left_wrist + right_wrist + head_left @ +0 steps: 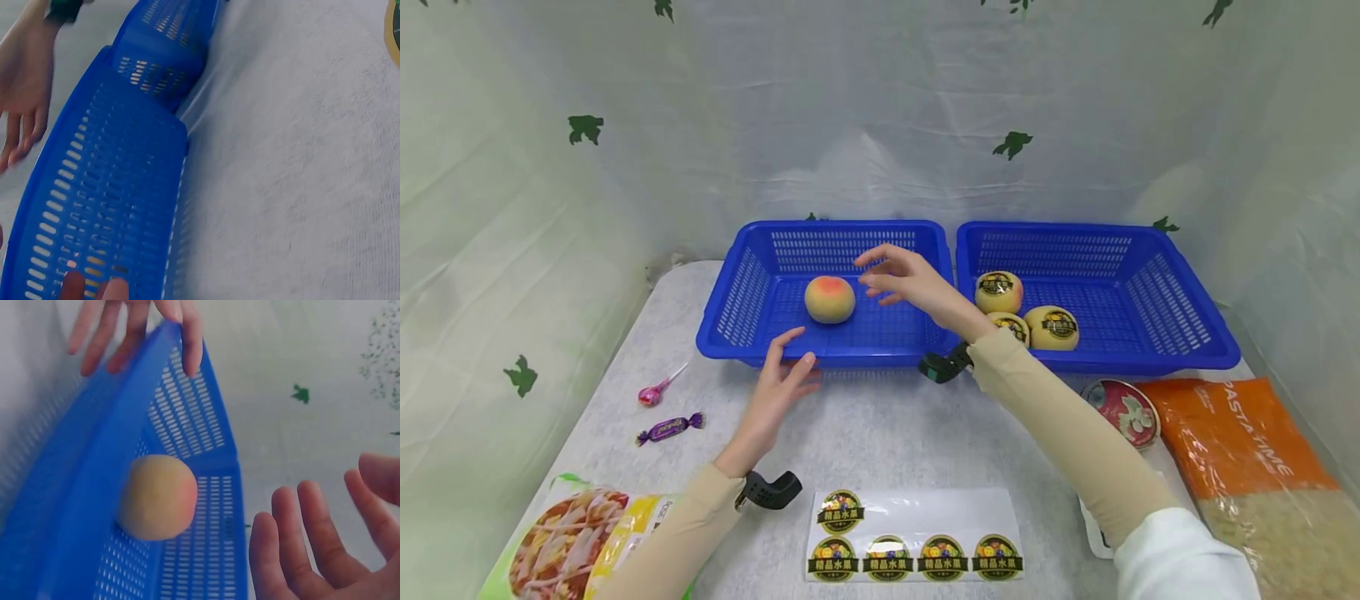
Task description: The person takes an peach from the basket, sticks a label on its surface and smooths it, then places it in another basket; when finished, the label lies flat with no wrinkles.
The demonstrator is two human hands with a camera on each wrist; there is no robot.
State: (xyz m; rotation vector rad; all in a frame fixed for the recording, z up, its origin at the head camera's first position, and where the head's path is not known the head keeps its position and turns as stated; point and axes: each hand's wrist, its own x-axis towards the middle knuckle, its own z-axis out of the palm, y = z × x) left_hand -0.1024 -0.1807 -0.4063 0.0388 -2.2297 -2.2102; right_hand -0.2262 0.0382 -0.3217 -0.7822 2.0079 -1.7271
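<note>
One peach (830,300) with a red-orange top and no sticker showing lies in the left blue basket (880,361). My left hand (775,397) is near that basket's front rim, fingers spread and holding nothing. Over the basket's right part hangs my right hand (904,279), to the right of the peach, its fingers loosely bent and nothing in them. The right wrist view shows the peach (159,497) apart from both hands. In the right blue basket (1138,360) sit three peaches (1054,327) with dark fruit stickers, grouped at its left end.
A sheet of round stickers (917,512) lies at the front middle. At left are a lollipop (651,395), a purple wrapped candy (670,428) and a food bag (568,542). A red round tin (1131,414) and an orange pasta bag (1247,442) lie at right.
</note>
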